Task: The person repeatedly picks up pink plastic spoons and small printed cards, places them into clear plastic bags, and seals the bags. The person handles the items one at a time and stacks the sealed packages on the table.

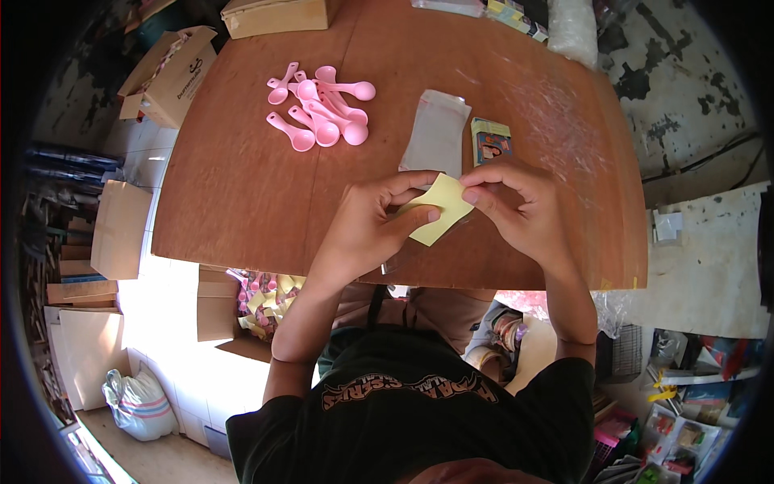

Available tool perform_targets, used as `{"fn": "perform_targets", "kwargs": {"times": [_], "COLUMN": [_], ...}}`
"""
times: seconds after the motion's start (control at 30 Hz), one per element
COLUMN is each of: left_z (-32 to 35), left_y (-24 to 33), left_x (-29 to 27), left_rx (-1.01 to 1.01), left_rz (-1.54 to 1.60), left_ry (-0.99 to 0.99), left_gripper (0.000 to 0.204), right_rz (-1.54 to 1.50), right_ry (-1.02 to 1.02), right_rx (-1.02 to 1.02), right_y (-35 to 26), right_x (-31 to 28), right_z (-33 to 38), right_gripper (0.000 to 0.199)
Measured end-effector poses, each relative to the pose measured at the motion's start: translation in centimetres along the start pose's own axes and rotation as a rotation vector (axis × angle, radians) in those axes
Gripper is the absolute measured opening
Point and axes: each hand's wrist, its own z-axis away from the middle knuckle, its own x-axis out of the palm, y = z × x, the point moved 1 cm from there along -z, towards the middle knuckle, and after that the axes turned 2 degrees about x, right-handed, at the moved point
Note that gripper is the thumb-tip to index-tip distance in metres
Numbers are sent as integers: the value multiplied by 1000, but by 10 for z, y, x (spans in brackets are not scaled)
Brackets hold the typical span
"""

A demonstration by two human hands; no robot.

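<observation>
A small pale yellow paper slip [443, 214] is held above the near part of the brown wooden table [234, 202]. My left hand [379, 214] grips its left side, thumb on top and fingers behind. With thumb and forefinger closed, my right hand [520, 202] pinches the slip's upper right edge. Just beyond my hands lies a stack of clear plastic bags [435, 133]. Beside it is a small box or pad with a yellow edge and a printed picture [492, 143]. Several pink plastic measuring spoons [326, 129] lie in a loose heap farther left.
Clear plastic scraps [564, 121] are scattered on the table's right side. A cardboard box [278, 16] stands at the far edge, near a plastic-wrapped roll [572, 32]. Below the near left edge, an open carton [218, 306] holds pink spoons with yellow slips. A tied white sack [141, 407] sits on the floor.
</observation>
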Motion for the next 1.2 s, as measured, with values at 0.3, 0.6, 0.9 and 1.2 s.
{"fn": "perform_targets", "kwargs": {"times": [0.3,0.6,0.9,1.2], "left_z": [1,-2,-2,-9], "left_y": [0,-1,6,25], "left_x": [-7,-2,4,11], "left_rx": [-17,49,172,420], "left_rz": [2,-77,-104,-190], "left_ry": [-14,7,79,102], "left_gripper": [41,32,21,18], "right_rz": [-36,14,-37,18], "right_ry": [122,-60,-278,-598], "right_rx": [87,-3,-18,139], "right_y": [-5,-6,-2,-19], "right_x": [0,13,15,11], "right_z": [-3,-1,-2,-8], "right_gripper": [9,12,17,20]}}
